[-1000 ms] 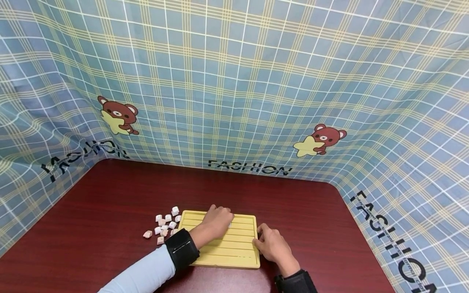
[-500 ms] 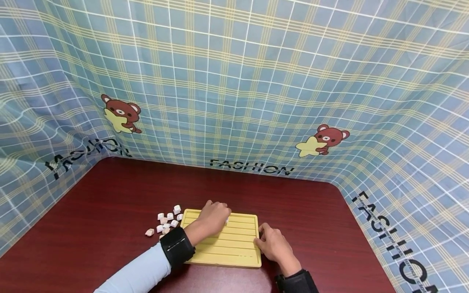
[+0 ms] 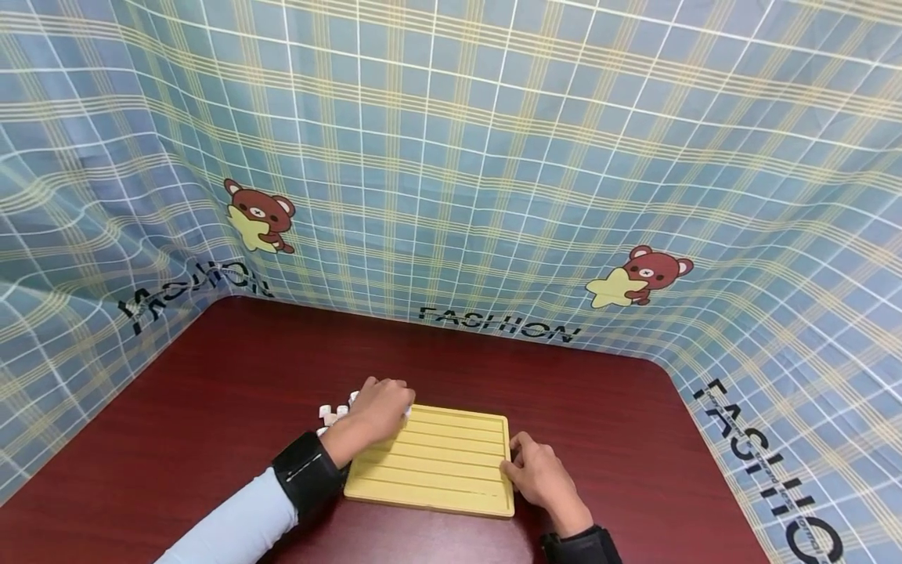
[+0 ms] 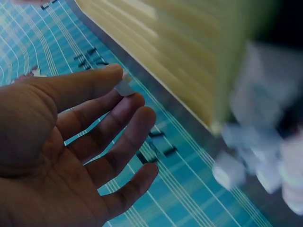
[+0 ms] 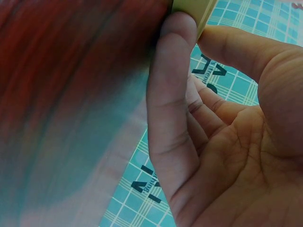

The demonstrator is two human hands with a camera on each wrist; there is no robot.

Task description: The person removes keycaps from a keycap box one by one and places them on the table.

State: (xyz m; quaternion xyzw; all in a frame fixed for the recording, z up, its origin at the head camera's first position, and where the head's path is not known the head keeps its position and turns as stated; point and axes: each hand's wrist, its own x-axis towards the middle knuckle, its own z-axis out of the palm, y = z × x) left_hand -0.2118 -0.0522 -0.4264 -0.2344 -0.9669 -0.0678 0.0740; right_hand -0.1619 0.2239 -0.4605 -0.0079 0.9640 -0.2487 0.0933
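Observation:
A yellow ridged tray (image 3: 444, 466) lies on the dark red table. My left hand (image 3: 380, 409) is over its far left corner and pinches a small white keycap (image 4: 125, 88) between thumb and index finger; the other fingers are loosely bent. Loose white and pinkish keycaps (image 3: 325, 411) lie left of the tray, partly hidden behind the left hand and wrist. At the tray's right side, my right hand (image 3: 541, 470) grips the edge, with the rim (image 5: 199, 9) between thumb and index finger in the right wrist view.
The dark red table (image 3: 599, 415) extends around the tray. A blue plaid cloth (image 3: 458, 196) with bear prints hangs along its back and sides. Each wrist wears a black band (image 3: 306, 474).
My left hand has moved left along the tray's far side with the keycap, toward the loose keycaps. The right hand stays on the tray edge. The head view has shifted slightly.

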